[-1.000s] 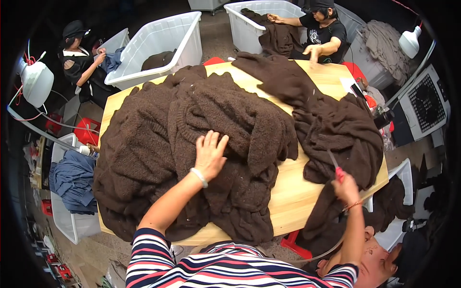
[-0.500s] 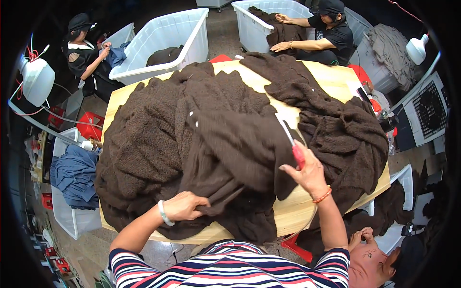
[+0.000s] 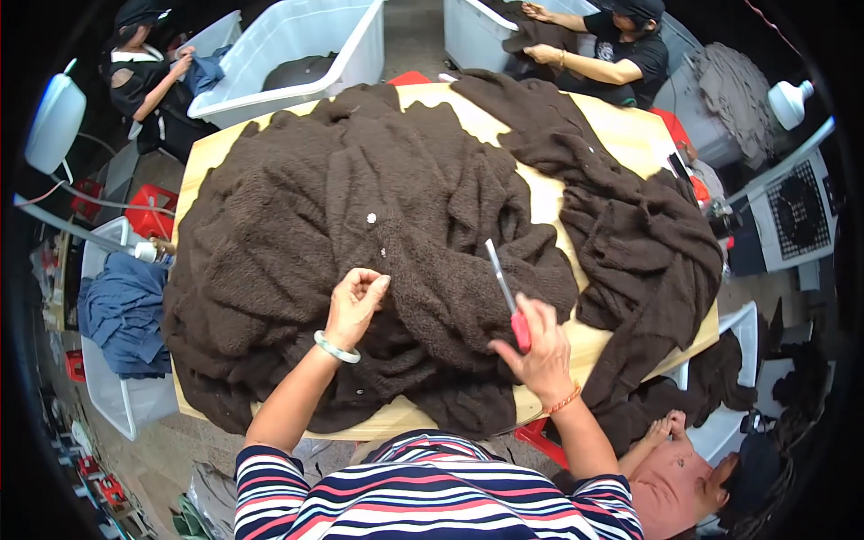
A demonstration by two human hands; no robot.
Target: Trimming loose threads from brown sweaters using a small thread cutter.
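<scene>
A large heap of dark brown fleecy cloth (image 3: pixel 261 216) spreads over the left and middle of the wooden table (image 3: pixel 625 130). My left hand (image 3: pixel 353 310) is over its near part, thumb and fingertips closed together; whether cloth is between them I cannot make out. Just beyond those fingers are small white spots (image 3: pixel 372 219) on the cloth. My right hand (image 3: pixel 543 358) grips a red-handled tool with a slim metal blade (image 3: pixel 510 301), blade pointing away from me, above the right side of the heap.
More brown cloth (image 3: pixel 643 238) covers the table's right side. Beyond it stand white bins (image 3: pixel 364 54), with two people at work beside them. Blue cloth (image 3: pixel 130 310) fills a bin on the left. Another person (image 3: pixel 679 472) is low at the right. Lamps (image 3: pixel 56 126) flank the table.
The lifted brown cloth has come down flat onto the heap. My left hand has moved away from me, off the near fold. My right hand with the tool has shifted left and nearer.
</scene>
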